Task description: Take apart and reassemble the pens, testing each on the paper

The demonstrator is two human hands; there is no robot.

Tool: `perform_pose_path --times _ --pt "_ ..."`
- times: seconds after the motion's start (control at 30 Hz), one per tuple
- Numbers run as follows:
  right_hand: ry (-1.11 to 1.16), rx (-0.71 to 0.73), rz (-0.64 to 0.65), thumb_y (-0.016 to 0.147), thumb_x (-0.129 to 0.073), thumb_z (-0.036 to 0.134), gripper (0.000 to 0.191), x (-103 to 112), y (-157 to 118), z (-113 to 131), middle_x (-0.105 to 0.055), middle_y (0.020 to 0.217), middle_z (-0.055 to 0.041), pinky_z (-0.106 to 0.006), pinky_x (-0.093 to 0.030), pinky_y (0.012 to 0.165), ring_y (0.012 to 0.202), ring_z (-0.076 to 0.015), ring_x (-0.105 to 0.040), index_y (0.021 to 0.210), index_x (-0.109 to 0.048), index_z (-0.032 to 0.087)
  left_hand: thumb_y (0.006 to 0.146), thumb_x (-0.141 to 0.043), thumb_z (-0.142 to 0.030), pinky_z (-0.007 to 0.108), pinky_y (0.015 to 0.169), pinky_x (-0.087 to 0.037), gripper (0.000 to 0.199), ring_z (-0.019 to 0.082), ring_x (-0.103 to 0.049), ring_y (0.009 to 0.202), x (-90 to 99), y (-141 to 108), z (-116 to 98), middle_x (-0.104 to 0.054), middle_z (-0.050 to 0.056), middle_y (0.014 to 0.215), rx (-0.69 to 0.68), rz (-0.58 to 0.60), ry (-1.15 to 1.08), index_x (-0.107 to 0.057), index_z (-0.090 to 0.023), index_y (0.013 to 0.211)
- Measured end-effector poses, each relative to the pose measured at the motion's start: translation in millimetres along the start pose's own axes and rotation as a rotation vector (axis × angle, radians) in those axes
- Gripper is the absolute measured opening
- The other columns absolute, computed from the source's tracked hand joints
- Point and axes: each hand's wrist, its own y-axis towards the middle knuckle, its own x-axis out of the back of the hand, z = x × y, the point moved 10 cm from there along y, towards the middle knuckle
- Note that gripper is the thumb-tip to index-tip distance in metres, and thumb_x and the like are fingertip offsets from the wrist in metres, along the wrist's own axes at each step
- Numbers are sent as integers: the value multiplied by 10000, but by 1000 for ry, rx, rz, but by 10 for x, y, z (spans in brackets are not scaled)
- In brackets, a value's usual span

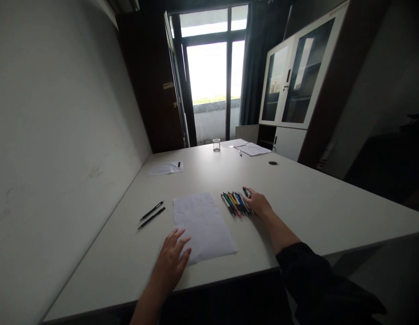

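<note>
From where I stand, most of the light comes through the tall, dark-framed window (207, 67) at the far end, its panes nearly blown out white. A thin strip of greenery (209, 100) shows beyond, above a pale low wall (211, 122). A dark curtain (258, 76) hangs down its right side. To the left of it stands a tall dark brown panel (141, 81), and nearer, a plain whitish wall (60, 113) carries grey smudges (94, 172). On the right, a white-framed cabinet (288, 90) has glass upper doors catching reflections. The broad white tabletop (202, 176) runs toward the window with a soft sheen, a round dark hole (273, 163) near its right edge. The far right sinks into shadow.
</note>
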Motion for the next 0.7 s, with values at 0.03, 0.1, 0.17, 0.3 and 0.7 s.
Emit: perform_pose_path --times 0.03,0.1,0.17,0.3,0.7 --pt "-28 -1 8 832 -531 360 528 -12 -2 -3 -718 828 -60 -279 -425 689 737 -217 -648 1344 -543 231 956 -426 -285 474 1084 -387 299 261 -372 1345 77 11 49 -501 65 1377 12 -29 5 -584 -255 1208" --pt "-70 -7 30 844 -519 359 528 -39 -11 -10 -728 860 -80 -292 -430 706 775 -234 -659 1357 -531 234 948 -441 -287 476 1070 -389 277 270 -426 1289 261 41 194 -548 69 1309 48 -85 47 -610 -255 1165" --pt "-97 -21 55 852 -513 364 528 -59 -24 -25 -733 903 -101 -306 -433 718 813 -250 -666 1364 -526 238 938 -449 -288 458 1031 -409 276 271 -493 1187 431 87 415 -578 78 1243 109 -105 117 -625 -247 1146" --pt "-94 -34 86 863 -513 438 533 -62 -56 -41 -726 991 -138 -328 -437 737 876 -272 -666 1355 -542 236 912 -457 -268 418 940 -432 297 273 -535 1006 602 221 1019 -628 98 1097 258 -38 298 -649 -201 1128" --pt "-22 -72 27 902 -408 600 565 89 -122 -44 -719 997 -154 -343 -435 739 871 -285 -669 1280 -591 222 844 -533 -211 319 856 -433 209 266 -587 975 137 634 1815 -667 148 982 392 257 424 -693 -135 953"
